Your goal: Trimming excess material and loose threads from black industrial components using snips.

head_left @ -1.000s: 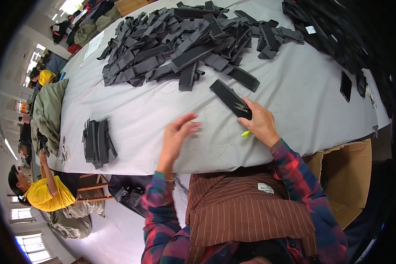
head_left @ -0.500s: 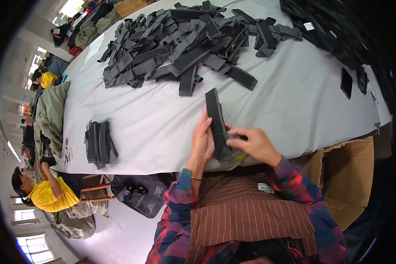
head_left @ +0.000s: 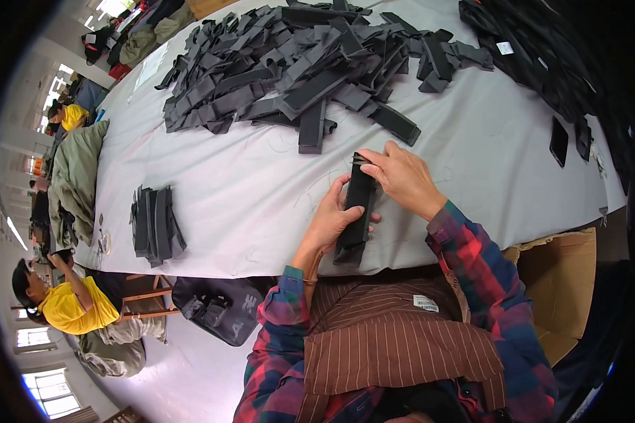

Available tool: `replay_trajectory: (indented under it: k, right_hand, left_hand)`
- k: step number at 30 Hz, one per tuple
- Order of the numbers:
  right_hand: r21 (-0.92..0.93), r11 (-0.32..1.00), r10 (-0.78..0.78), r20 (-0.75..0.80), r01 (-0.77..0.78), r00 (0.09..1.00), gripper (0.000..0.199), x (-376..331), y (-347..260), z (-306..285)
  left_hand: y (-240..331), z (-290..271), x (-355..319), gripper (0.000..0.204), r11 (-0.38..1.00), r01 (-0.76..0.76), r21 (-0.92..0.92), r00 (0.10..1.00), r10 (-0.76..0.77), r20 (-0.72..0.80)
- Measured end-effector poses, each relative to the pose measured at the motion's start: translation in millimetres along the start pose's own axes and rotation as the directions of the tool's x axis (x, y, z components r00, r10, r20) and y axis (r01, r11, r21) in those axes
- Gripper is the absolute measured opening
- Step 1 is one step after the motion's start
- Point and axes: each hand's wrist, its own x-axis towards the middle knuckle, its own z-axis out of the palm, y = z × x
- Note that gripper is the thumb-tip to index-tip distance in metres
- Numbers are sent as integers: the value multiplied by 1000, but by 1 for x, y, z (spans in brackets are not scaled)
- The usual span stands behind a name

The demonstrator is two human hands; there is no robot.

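A dark grey-black fabric strip [head_left: 360, 195] stands lengthwise away from me over the near part of the table. My left hand [head_left: 329, 220] is closed around its lower half, thumb lying across the front and fingertips showing on the far side. At the strip's far end my right hand [head_left: 404, 179] is closed, thumb and fingers pinching the tip. Whether a tool is also tucked in the right palm is hidden. Beyond my hands spreads a large loose pile of similar strips [head_left: 261, 84]. Off to the left, a neat stack of strips [head_left: 153, 224] lies on the cloth.
Pale cloth covers the table [head_left: 254, 211]. A phone [head_left: 558, 142] and black fabric [head_left: 525, 60] lie at the right. An open cardboard box [head_left: 561, 282] stands below the right edge. Left of the table sits a person in yellow [head_left: 85, 303], near a black bag [head_left: 219, 307].
My right hand has moved up from beside the strip's lower half to its far end. The green-tipped blur near that hand no longer shows. My left hand still holds the strip.
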Motion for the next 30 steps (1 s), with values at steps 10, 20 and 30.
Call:
replay_trajectory:
  k: [10,20,30]
  right_hand:
    - [28,998,-55,94,52,994,17,3,10,4]
    - [348,937,-85,208,8,975,13,-6,16,-2]
    - [153,986,43,94,-57,995,20,11,7,1]
  left_hand:
    - [-3,-4,1,48,992,96,82,995,-98,19]
    - [-9,-17,-2,41,976,98,-192,982,-64,176]
    - [-9,-6,-11,41,865,83,-496,996,-85,18]
